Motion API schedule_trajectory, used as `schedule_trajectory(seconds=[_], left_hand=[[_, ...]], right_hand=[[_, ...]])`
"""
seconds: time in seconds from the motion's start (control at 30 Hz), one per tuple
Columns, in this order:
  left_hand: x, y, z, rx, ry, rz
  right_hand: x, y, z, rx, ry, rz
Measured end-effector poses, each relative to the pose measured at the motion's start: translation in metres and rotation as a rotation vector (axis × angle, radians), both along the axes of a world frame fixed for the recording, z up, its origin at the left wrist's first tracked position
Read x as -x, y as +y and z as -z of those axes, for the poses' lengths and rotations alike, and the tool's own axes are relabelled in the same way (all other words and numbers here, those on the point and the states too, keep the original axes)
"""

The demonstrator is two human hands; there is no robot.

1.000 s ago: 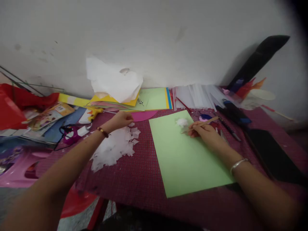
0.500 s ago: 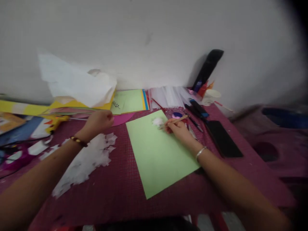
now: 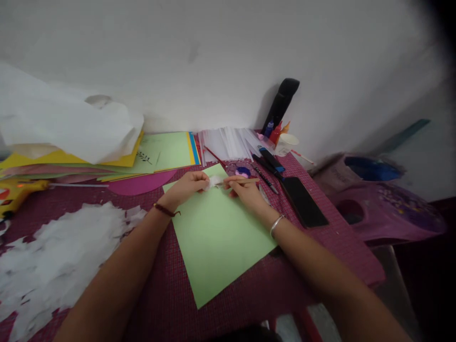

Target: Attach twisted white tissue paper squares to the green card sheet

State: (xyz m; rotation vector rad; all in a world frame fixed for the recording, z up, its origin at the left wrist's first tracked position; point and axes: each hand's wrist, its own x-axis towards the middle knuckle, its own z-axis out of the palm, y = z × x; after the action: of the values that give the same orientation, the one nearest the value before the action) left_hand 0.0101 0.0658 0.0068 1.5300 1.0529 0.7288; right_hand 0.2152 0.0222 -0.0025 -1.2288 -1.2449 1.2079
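Observation:
A light green sheet of paper [image 3: 221, 242] lies at a slant on the table. Near its top edge sits a small white tissue-like piece [image 3: 215, 180]. My left hand [image 3: 190, 186] is closed in a pinch at the left side of this white piece. From the right, my right hand [image 3: 245, 192] grips a light wooden stick [image 3: 249, 180], held flat with its tip by the white piece. What is at the tip is too small to make out. To the left of my left forearm spreads a heap of torn white paper pieces [image 3: 71, 242].
A yellow glue gun [image 3: 24, 192] lies at the left, before stacked coloured paper [image 3: 171, 149] and a crumpled white sheet [image 3: 67, 123]. Behind my right hand are a palette with purple paint [image 3: 243, 171], a pen [image 3: 265, 179], a phone [image 3: 305, 202] and paint bottles [image 3: 275, 134].
My left hand has come right from above the paper stack to the white piece on the green sheet. My right hand keeps the stick beside it. The view has turned right.

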Motion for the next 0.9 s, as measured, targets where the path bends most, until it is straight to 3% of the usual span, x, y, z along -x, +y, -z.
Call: schedule_trajectory(seconds=[0.1, 0.17, 0.4, 0.57, 0.8, 0.9], left_hand=[[0.009, 0.001, 0.002, 0.017, 0.109, 0.163], [0.007, -0.001, 0.001, -0.011, 0.185, 0.199], [-0.020, 0.001, 0.015, -0.312, 0.356, -0.037], [-0.020, 0.004, 0.018, -0.263, 0.313, -0.029], [-0.001, 0.009, 0.008, -0.140, 0.237, 0.160], [-0.005, 0.008, 0.010, -0.149, 0.207, 0.122]], right_hand=[[0.000, 0.001, 0.001, 0.031, 0.015, 0.006], [0.000, 0.001, 0.001, 0.034, 0.017, 0.007], [-0.001, 0.000, -0.001, 0.031, 0.040, 0.038], [-0.001, -0.005, -0.007, -0.073, 0.071, 0.087], [0.001, -0.007, -0.006, -0.086, 0.045, 0.062], [0.001, -0.008, -0.007, -0.105, -0.007, 0.033]])
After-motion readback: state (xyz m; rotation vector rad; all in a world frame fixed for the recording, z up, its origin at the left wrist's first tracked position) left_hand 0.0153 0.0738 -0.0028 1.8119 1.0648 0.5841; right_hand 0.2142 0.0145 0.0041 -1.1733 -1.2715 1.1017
